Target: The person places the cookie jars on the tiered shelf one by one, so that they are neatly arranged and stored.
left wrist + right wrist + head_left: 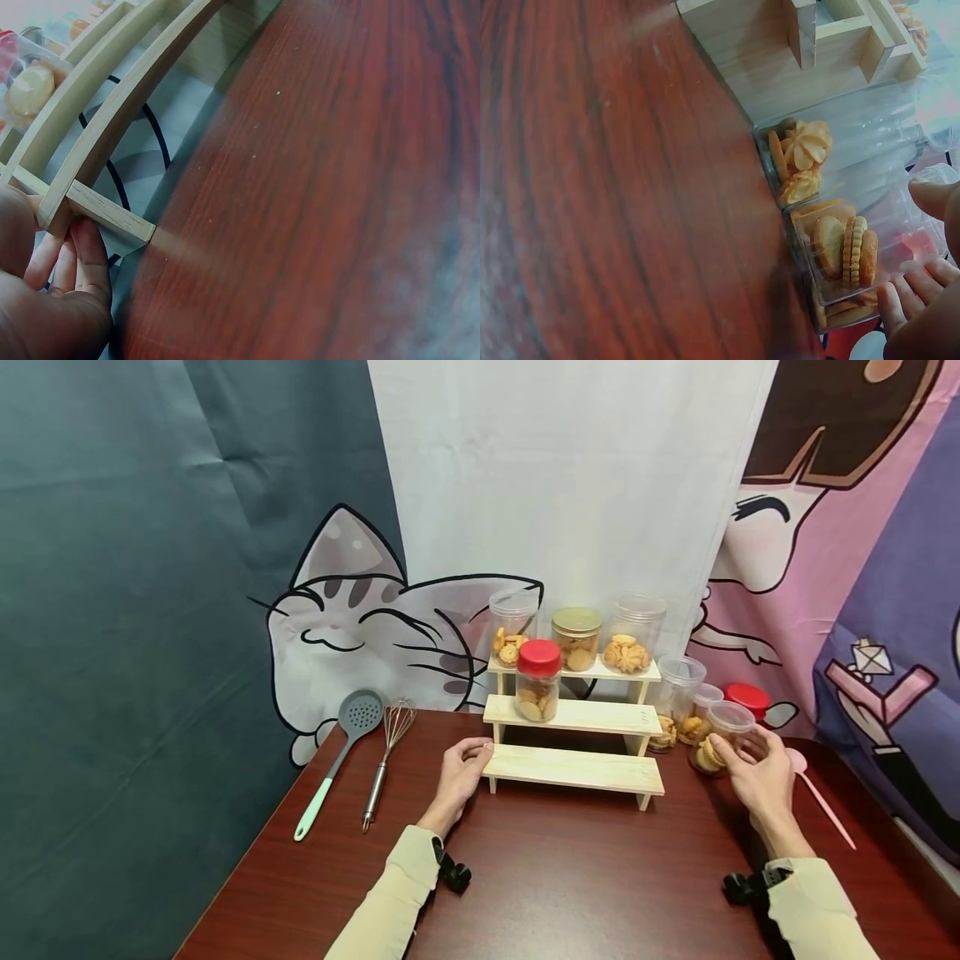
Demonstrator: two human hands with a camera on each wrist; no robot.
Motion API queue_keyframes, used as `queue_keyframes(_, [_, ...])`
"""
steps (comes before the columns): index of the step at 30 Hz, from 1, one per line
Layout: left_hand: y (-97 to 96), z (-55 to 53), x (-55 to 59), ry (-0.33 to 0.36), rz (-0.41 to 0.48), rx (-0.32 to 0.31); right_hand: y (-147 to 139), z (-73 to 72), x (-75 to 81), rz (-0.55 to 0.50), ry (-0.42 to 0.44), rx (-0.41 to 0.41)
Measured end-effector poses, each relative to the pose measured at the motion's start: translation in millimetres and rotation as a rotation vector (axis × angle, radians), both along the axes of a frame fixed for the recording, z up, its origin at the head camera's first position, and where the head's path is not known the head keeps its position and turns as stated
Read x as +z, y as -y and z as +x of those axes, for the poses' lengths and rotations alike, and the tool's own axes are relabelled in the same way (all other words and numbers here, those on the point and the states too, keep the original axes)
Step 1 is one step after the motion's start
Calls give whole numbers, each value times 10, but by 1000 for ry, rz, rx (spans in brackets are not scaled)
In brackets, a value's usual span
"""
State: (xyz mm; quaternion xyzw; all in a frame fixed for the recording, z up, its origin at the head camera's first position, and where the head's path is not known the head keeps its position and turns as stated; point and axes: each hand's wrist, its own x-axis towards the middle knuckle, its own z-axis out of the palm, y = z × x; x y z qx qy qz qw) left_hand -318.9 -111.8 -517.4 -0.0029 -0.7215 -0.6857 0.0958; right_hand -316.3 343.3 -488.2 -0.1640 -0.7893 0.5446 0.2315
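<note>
My left hand [459, 777] grips the left end of the lowest step of a three-tier wooden display stand [573, 767]. In the left wrist view, its fingers [91, 255] curl under the end of that wooden step. At the right, my right hand [763, 785] holds a clear cookie jar [708, 755] between thumb and fingers, beside other jars. Round cookies show through its wall in the right wrist view. A red-lidded cookie jar [538, 683] stands on the middle step. On the top step are a gold-lidded jar [577, 642] and two clear-lidded jars, left [512, 631] and right [634, 635].
Right of the stand cluster a tall clear jar [677, 693], a smaller jar [697, 714] and a partly hidden red lid [747, 699]. A pink spoon [825, 802] lies far right. A slotted spatula [337, 760] and a whisk [384, 764] lie left on the brown table [585, 868].
</note>
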Motion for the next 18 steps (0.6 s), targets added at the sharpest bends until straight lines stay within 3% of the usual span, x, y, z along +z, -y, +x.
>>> queue_keyframes(11, [5,8,4,4,-12,3,116,17,128,2,-117,6])
queue_keyframes(18, [1,-1,7,-2,-11,5,268,78,360,14,-201,10])
